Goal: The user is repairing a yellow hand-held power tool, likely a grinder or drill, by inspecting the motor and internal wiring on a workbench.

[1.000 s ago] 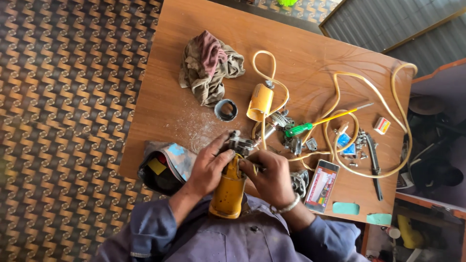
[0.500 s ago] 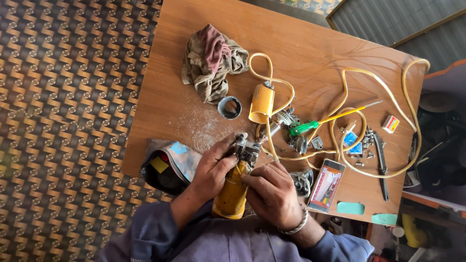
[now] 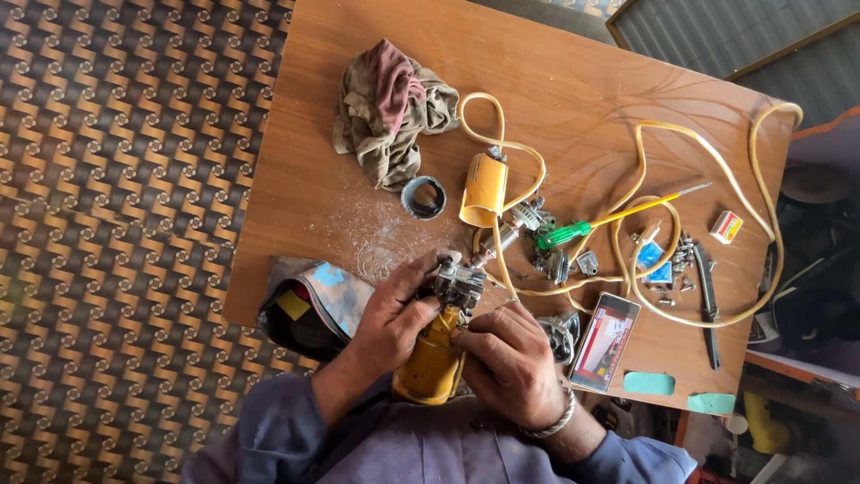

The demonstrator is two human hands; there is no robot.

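At the near left corner of the table [image 3: 296, 116] a dark pouch with blue and yellow patches [image 3: 309, 305] hangs partly over the edge, just beside your left wrist. Your left hand [image 3: 394, 318] is closed around the yellow power tool body [image 3: 430, 363], fingers wrapped over its upper end where the grey metal head [image 3: 459, 285] sticks out. The tool stands tilted at the near edge of the table, its lower end against your blue shirt. Your right hand [image 3: 511, 358] is closed too, its fingertips pressed against the side of the tool just under the metal head; a metal bangle sits on that wrist.

Past your hands, toward the far edge, a crumpled brownish rag [image 3: 385, 112] lies on the wood, with a short dark ring [image 3: 423, 197] just beside it and pale dust scattered between the ring and your left hand. Right of the ring lies a yellow housing piece [image 3: 484, 190], with a cream cable [image 3: 645, 170] looping from it across the right half of the table. A green-handled screwdriver [image 3: 609, 222] lies over a scatter of small metal parts [image 3: 555, 260]. A phone [image 3: 606, 341] with a lit screen rests near the near edge, just right of your right hand. A small box [image 3: 726, 227] sits close to the right edge.
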